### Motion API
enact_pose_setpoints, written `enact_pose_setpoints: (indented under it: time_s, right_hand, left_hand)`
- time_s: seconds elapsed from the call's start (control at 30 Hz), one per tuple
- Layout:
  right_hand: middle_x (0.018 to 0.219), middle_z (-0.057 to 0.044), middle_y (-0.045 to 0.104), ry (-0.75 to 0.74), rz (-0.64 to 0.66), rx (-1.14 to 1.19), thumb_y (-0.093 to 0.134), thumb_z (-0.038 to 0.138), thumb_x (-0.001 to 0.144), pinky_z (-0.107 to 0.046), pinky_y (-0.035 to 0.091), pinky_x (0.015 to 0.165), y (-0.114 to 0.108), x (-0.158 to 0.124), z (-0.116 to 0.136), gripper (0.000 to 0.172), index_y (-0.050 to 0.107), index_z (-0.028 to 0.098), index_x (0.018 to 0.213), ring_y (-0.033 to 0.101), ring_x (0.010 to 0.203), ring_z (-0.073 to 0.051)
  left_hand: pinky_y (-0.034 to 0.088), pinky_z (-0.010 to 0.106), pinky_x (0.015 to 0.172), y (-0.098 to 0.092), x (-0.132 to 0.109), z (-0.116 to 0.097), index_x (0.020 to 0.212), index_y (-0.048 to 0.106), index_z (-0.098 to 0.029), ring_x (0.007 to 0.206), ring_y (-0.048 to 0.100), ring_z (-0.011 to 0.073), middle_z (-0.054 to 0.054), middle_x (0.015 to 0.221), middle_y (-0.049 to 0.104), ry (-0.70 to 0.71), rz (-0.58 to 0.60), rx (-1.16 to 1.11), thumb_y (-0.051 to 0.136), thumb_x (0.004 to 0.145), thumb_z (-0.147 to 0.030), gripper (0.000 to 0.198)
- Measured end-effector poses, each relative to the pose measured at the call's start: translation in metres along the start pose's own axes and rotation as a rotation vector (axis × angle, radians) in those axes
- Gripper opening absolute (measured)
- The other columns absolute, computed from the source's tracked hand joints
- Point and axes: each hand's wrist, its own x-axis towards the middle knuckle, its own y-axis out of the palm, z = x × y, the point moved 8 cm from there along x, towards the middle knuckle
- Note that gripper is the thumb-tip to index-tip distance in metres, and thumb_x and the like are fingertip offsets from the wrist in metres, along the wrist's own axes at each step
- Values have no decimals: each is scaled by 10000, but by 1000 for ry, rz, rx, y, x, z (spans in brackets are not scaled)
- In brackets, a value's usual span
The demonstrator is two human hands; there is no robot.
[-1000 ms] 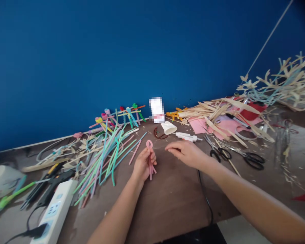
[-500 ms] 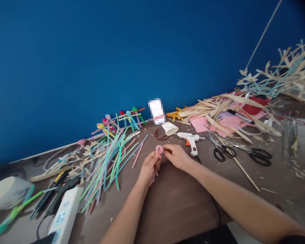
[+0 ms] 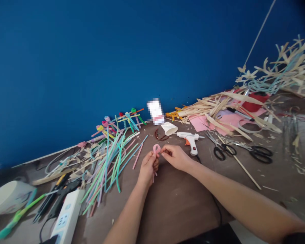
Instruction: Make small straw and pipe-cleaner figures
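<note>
A pink pipe cleaner (image 3: 156,149) bent into a small loop stands up from my left hand (image 3: 148,168), which grips its lower part, with a short tail showing below. My right hand (image 3: 175,157) reaches in from the right. Its thumb and forefinger pinch together at the right side of the loop. Just beyond my hands lies a white hot glue gun (image 3: 190,140) with an orange trigger guard. Both hands are above the brown table (image 3: 173,210) and touch nothing else.
A heap of pastel pipe cleaners (image 3: 112,166) lies left of my hands, with finished pipe-cleaner figures (image 3: 124,120) behind it. Two pairs of black-handled scissors (image 3: 234,150) and palm-leaf strips (image 3: 213,110) lie to the right. A white power strip (image 3: 67,217) sits front left, against a blue wall (image 3: 91,57).
My right hand has moved from hovering open-fingered beside the loop to pinching at it. My left hand has lifted the loop higher and closer to the right hand.
</note>
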Motion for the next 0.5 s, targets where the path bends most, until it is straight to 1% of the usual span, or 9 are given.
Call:
enact_pose_setpoints:
  time_s: [0.13,0.3,0.5]
  right_hand:
    - [561,38,483,4,18,40,461,187,748,-184,281,472,1,1,-1,127,580,155,781,373,491,-72]
    - [555,40,464,3,20,54,461,186,748,-181,276,465,1,1,-1,129,582,156,779,364,493,-70]
    - [545,40,456,2,16,72,459,192,754,-180,275,456,1,1,-1,134,584,152,780,362,491,-70]
  left_hand:
    - [89,156,346,1,-1,-2,711,417,-167,346,160,23,-103,433,244,9,-5,7,518,718,-334,195]
    - [99,151,344,2,-1,-5,739,405,-186,345,169,27,-103,444,245,39,0,17,511,726,-333,182]
    - [109,145,342,0,0,-6,754,415,-191,340,181,26,-106,445,228,71,-47,39,530,708,-344,197]
